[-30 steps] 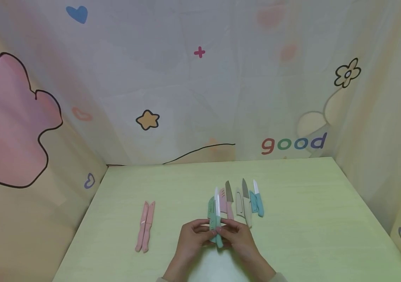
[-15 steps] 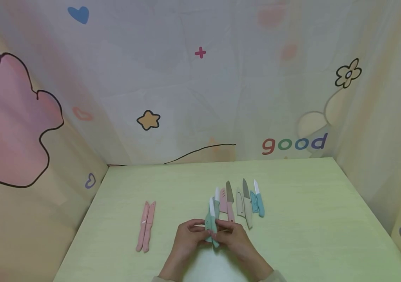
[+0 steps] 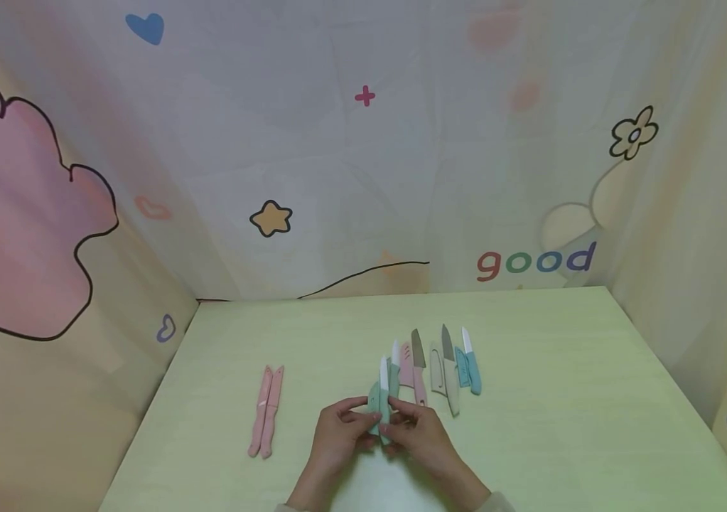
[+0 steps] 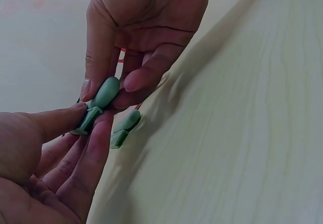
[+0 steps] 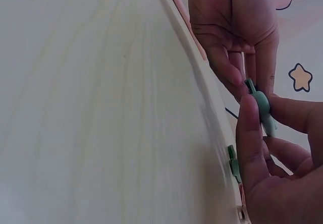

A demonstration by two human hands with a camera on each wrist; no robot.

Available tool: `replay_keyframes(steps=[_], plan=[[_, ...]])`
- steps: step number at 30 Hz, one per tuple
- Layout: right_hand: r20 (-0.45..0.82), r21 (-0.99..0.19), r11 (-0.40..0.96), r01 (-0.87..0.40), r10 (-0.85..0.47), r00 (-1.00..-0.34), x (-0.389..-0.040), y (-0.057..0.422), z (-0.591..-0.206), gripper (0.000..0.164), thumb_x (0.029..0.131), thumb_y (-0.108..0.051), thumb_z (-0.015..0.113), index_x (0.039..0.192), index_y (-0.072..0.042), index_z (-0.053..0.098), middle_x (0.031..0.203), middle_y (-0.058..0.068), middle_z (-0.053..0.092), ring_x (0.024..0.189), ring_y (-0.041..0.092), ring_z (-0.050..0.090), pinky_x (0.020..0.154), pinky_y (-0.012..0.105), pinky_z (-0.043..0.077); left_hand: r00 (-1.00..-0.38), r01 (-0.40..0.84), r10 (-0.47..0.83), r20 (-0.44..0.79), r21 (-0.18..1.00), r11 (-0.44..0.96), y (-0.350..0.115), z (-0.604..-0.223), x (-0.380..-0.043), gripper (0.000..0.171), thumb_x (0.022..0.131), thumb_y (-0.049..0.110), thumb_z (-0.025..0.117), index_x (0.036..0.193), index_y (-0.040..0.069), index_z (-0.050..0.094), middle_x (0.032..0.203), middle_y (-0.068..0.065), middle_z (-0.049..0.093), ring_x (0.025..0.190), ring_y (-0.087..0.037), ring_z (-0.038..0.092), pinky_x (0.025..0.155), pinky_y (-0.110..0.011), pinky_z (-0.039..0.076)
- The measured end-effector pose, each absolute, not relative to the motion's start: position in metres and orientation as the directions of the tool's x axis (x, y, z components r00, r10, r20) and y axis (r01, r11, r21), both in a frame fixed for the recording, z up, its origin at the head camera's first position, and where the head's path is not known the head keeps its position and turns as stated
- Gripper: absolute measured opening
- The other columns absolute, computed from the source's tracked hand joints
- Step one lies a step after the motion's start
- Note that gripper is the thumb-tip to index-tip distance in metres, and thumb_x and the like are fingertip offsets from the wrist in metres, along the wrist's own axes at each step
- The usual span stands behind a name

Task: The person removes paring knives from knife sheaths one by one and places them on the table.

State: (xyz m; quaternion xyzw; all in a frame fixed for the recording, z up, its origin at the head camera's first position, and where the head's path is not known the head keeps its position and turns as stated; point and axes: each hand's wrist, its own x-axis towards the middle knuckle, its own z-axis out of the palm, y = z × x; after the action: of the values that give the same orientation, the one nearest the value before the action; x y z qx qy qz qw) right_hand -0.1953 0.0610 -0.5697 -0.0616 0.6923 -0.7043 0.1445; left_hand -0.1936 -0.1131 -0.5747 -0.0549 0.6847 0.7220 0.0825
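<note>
Green knife (image 3: pixel 384 390) & sheath (image 3: pixel 373 400) in hand, over tbl (image 3: pixel 548 441).
L hand (image 3: pixel 341 427) pinches sheath, R hand (image 3: pixel 421 431) pinches knife's hndl (image 3: pixel 384 407), blade (image 3: pixel 384 373) twd far edge. 2nd green knife (image 3: pixel 396 354) lies just beyond; then pink knife (image 3: pixel 419 371), cream knife (image 3: pixel 450 377), blue knife (image 3: pixel 472 364) in a row twd R edge. Pink pair (image 3: pixel 271 409) nr L edge.

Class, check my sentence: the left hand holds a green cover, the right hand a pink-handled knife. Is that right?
No: the knife in the right hand has a green handle, not pink, as the head view shows. The left hand does hold a green cover.
</note>
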Motion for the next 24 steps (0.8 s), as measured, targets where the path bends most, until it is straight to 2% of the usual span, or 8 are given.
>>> replay_keyframes(steps=[3, 9, 16, 24], plan=[[-0.104, -0.995, 0.032, 0.099, -0.29, -0.951, -0.197, 0.059, -0.569, 0.058, 0.084, -0.002, 0.071, 0.135, 0.009, 0.046, 0.094, 0.018, 0.062, 0.067, 0.029, 0.065, 0.056, 0.036, 0.061, -0.982, -0.187, 0.036, -0.187, 0.982, -0.015, -0.115, -0.573, -0.195, 0.043, 0.083, 0.016, 0.076, 0.121, 0.002, 0.063, 0.083, -0.014, 0.073, 0.069, -0.03, 0.068, 0.058, -0.034, 0.061], [-0.083, -0.992, 0.114, 0.052, -0.279, -0.957, -0.204, 0.057, -0.567, 0.054, 0.084, -0.003, 0.071, 0.133, 0.01, 0.05, 0.093, 0.02, 0.063, 0.063, 0.034, 0.065, 0.053, 0.045, 0.06, -0.985, -0.167, 0.024, -0.169, 0.984, 0.055, -0.116, -0.57, -0.199, 0.043, 0.083, 0.019, 0.076, 0.121, 0.003, 0.064, 0.079, -0.013, 0.074, 0.066, -0.029, 0.068, 0.055, -0.033, 0.061], [-0.064, -0.973, 0.231, 0.014, -0.212, -0.975, -0.21, 0.051, -0.561, 0.052, 0.083, -0.011, 0.075, 0.13, 0.001, 0.057, 0.086, 0.01, 0.066, 0.058, 0.021, 0.064, 0.048, 0.023, 0.053, -0.989, -0.148, 0.005, -0.15, 0.981, 0.126, -0.118, -0.565, -0.208, 0.04, 0.084, 0.018, 0.075, 0.12, 0.004, 0.065, 0.076, -0.01, 0.073, 0.061, -0.028, 0.067, 0.053, -0.028, 0.059], [0.047, -0.905, 0.41, -0.118, -0.179, -0.983, -0.218, 0.041, -0.553, 0.048, 0.085, -0.014, 0.073, 0.128, 0.001, 0.059, 0.082, 0.004, 0.068, 0.052, 0.012, 0.061, 0.046, 0.025, 0.049, -0.991, -0.122, 0.042, -0.126, 0.988, 0.095, -0.122, -0.567, -0.22, 0.038, 0.089, 0.002, 0.065, 0.125, -0.004, 0.059, 0.085, -0.016, 0.073, 0.068, -0.027, 0.068, 0.06, -0.032, 0.062]])
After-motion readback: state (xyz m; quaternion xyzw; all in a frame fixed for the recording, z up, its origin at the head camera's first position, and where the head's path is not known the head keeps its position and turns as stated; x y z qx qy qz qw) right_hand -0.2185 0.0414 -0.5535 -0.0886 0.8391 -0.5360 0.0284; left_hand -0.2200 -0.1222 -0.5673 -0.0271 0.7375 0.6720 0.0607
